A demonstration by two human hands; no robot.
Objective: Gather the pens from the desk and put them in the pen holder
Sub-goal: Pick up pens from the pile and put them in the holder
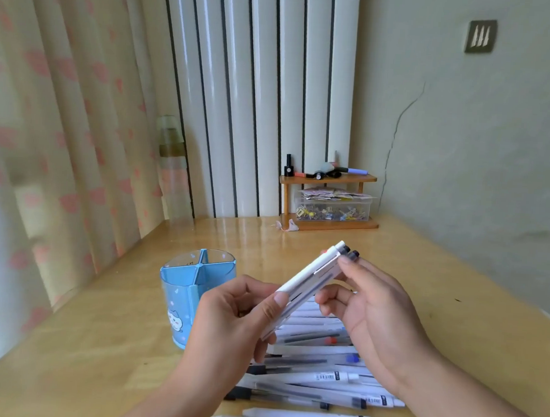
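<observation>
Two hands hold a small bundle of white pens (pixel 310 284) above the wooden desk (pixel 454 318), tilted so that the clicker ends point up and away. The left hand (pixel 237 316) closes on the lower end, thumb pressed along the barrels; the right hand (pixel 367 309) closes on the upper part, fingertips near the dark clickers. Below them, a loose pile of pens (pixel 313 390) lies on the desk. The blue pen holder (pixel 183 296), divided into compartments, stands upright just left of the left hand, partly hidden by it.
</observation>
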